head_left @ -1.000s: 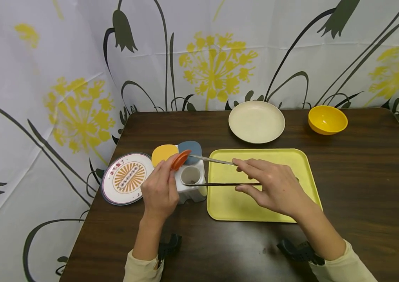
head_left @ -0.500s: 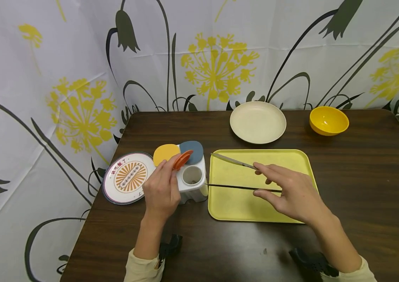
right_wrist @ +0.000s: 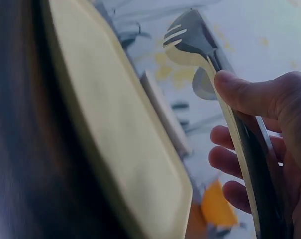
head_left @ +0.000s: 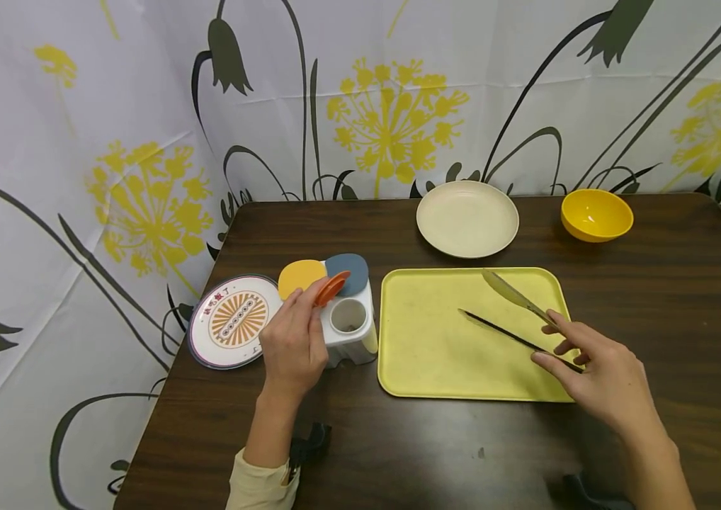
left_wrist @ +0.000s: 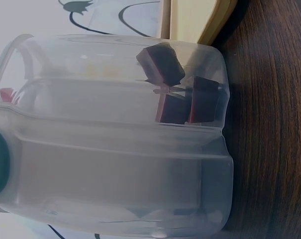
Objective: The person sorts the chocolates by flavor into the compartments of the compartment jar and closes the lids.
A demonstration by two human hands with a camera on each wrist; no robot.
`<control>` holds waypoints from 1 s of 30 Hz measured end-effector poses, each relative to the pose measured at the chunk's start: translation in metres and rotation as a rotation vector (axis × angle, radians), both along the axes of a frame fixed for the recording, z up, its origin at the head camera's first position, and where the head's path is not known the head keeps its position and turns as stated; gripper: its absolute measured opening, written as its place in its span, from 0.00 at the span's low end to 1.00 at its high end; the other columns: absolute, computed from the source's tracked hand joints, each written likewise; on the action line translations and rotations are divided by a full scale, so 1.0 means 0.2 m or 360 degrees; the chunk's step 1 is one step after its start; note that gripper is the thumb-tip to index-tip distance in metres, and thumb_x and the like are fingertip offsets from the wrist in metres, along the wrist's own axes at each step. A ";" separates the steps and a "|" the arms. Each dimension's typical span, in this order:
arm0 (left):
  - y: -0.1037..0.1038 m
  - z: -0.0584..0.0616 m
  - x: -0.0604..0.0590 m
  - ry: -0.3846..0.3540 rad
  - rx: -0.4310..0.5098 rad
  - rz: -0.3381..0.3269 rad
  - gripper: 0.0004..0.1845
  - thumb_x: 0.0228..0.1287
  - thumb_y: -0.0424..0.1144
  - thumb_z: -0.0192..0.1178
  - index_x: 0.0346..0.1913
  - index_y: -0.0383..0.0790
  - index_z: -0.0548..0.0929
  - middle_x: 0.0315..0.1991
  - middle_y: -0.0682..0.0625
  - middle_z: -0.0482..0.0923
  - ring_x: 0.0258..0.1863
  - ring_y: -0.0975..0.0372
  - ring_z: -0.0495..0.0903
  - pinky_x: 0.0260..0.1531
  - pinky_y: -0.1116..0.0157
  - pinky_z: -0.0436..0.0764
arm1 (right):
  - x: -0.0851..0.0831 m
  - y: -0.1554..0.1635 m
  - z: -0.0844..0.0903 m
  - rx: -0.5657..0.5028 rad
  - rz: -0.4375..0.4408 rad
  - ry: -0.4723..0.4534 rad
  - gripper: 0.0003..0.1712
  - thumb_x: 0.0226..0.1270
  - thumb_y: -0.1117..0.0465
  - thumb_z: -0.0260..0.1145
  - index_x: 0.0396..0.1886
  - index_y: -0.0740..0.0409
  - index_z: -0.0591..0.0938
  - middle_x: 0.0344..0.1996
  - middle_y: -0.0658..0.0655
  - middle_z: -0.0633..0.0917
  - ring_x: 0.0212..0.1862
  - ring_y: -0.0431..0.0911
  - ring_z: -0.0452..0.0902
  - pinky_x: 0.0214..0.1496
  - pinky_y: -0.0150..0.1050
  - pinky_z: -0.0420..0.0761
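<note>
Patterned plate (head_left: 231,322): it lay at the table's left edge, just beside the left hand, close enough that a slip of that wrist could, by the look of it, nudge it toward the drop.
Left hand (head_left: 293,345): its fingers were curled round the orange lid (head_left: 330,288), pinching it tilted open at the container's near-left corner; a loosened pinch seemed likely to let the lid fall shut.
Container (head_left: 348,326): the white box stood between the patterned plate and the tray, one round well uncovered, yellow and blue lids behind it; the left wrist view showed dark brown cubes (left_wrist: 176,97) inside its clear wall. Pulling on the lid could tip it, since nothing else steadied it.
Yellow tray (head_left: 424,354): it sat to the right of the container, bare beneath the tongs.
Tongs (head_left: 513,319): the metal pair hung over the tray's right half, arms spread, tips pointing toward the container yet well apart from it and holding nothing.
Right hand (head_left: 596,372): thumb and fingers were wrapped round the tongs' handle end; gripped that far back, the tips looked prone to wander or clip the tray rim.
Cream plate (head_left: 467,218), yellow bowl (head_left: 595,214): both rested at the far edge.
</note>
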State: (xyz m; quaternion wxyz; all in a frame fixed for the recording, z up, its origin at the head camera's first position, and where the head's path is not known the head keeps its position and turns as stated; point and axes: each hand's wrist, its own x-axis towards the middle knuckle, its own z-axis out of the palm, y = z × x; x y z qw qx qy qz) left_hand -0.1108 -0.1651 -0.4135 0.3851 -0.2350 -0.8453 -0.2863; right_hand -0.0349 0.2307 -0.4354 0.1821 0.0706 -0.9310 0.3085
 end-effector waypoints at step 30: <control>0.00 0.00 0.00 0.0006 -0.0017 0.0015 0.20 0.65 0.34 0.47 0.56 0.35 0.81 0.42 0.41 0.86 0.42 0.47 0.85 0.48 0.48 0.80 | 0.10 0.39 -0.11 -0.0108 -0.1209 -0.1070 0.52 0.58 0.27 0.60 0.76 0.45 0.57 0.64 0.75 0.66 0.57 0.78 0.64 0.49 0.70 0.67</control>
